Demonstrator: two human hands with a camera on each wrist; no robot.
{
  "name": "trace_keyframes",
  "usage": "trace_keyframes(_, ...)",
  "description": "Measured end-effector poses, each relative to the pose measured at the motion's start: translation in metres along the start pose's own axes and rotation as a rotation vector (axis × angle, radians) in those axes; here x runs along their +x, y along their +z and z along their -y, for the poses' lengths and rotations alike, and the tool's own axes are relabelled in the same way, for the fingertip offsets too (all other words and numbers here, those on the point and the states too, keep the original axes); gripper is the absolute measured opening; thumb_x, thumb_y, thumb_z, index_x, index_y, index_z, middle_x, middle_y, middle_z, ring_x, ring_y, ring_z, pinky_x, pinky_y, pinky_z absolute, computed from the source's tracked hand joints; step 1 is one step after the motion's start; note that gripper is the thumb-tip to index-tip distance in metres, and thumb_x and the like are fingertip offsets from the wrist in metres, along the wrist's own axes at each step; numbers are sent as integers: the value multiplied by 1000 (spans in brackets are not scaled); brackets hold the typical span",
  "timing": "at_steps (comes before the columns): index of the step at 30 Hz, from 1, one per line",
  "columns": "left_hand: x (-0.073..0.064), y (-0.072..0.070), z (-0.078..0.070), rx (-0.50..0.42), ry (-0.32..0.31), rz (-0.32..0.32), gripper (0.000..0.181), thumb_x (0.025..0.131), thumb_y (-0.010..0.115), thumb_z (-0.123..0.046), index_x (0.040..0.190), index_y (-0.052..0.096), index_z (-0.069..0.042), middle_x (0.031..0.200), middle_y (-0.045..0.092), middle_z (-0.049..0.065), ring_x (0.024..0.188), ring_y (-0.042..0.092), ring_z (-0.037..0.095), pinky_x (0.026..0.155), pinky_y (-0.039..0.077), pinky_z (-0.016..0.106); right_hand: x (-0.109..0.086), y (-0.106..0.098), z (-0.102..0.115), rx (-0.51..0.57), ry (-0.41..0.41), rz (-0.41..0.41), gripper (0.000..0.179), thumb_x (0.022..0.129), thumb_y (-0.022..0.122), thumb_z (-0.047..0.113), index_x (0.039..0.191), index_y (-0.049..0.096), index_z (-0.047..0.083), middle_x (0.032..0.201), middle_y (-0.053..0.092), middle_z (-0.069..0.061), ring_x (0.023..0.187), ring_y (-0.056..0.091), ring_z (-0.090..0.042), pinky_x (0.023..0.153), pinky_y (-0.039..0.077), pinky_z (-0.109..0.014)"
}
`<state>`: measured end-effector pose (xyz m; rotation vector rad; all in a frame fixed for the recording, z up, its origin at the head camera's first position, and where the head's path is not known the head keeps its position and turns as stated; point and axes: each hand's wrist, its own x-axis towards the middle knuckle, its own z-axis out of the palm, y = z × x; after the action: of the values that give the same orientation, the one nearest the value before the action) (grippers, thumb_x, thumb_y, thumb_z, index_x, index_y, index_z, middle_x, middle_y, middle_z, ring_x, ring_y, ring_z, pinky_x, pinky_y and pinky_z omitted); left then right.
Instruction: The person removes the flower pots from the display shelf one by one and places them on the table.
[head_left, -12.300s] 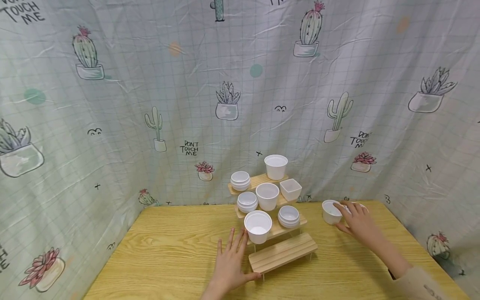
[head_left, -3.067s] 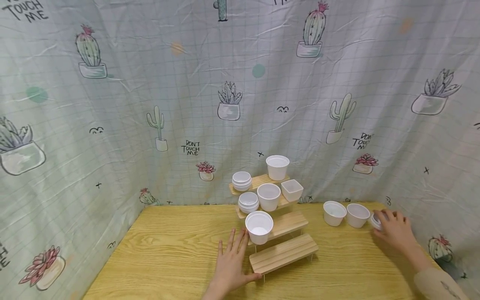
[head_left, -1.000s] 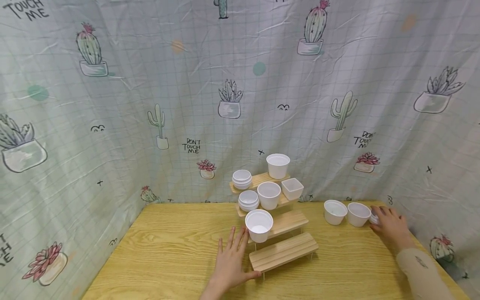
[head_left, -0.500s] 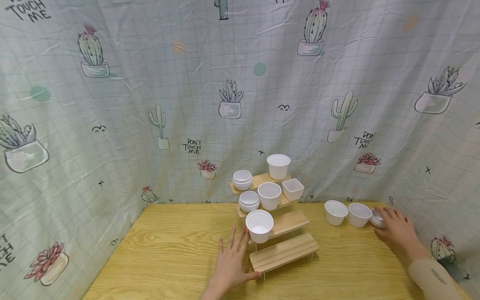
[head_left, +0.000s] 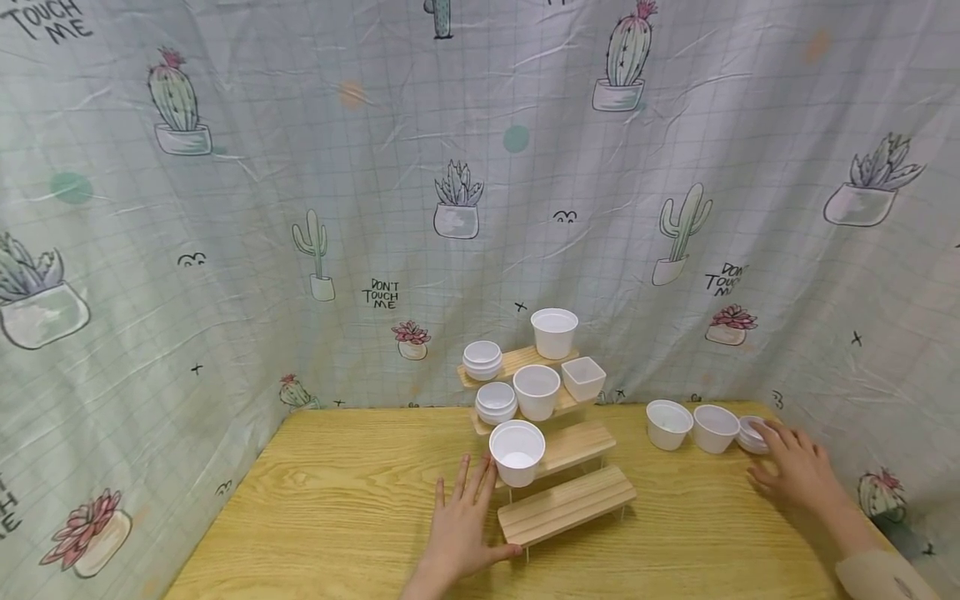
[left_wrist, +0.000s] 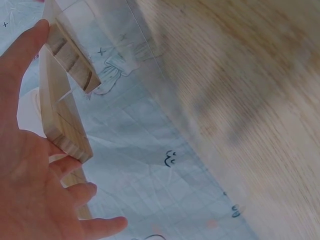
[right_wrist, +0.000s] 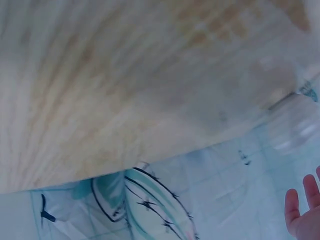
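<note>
In the head view my left hand lies beside a stepped wooden stand with fingers spread. Its thumb touches the lowest step, and its fingertips reach near a large round white pot on the step above. The left wrist view shows the thumb against a wooden edge region. My right hand is at the far right, fingers loosely extended, just beside a small ridged white pot on the table. In the right wrist view that pot appears apart from the fingertips.
Two round white pots, one left of the other, stand in line with the small one. Higher steps carry more pots, including a square pot and a tall one. A cactus-print curtain borders the wooden table.
The small ridged pot left the right side of the stand's second-lowest step and now stands at the end of the table row. My right hand has released it; the left has stayed.
</note>
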<state>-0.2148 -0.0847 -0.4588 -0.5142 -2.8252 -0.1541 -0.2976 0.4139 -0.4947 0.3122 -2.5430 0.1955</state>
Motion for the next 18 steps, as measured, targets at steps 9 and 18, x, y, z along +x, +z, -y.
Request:
trace_keyframes(9, -1, 1, 0, -30, -5, -4, 111, 58, 59, -73, 143, 19, -14, 150, 17, 2, 138, 14, 31, 101, 22, 64, 5, -11, 22, 0, -104, -111, 77, 54, 81, 24, 120, 44, 9, 115, 47, -21, 92, 44, -43, 63, 34, -59)
trace_keyframes(18, 0, 3, 0, -25, 0, -8, 111, 58, 58, -74, 143, 18, -15, 151, 16, 1, 138, 14, 32, 100, 24, 64, 9, -13, 46, 53, -233, -237, 76, 77, 41, 69, 118, 51, 6, 112, 51, -20, 91, 45, -38, 63, 38, -53)
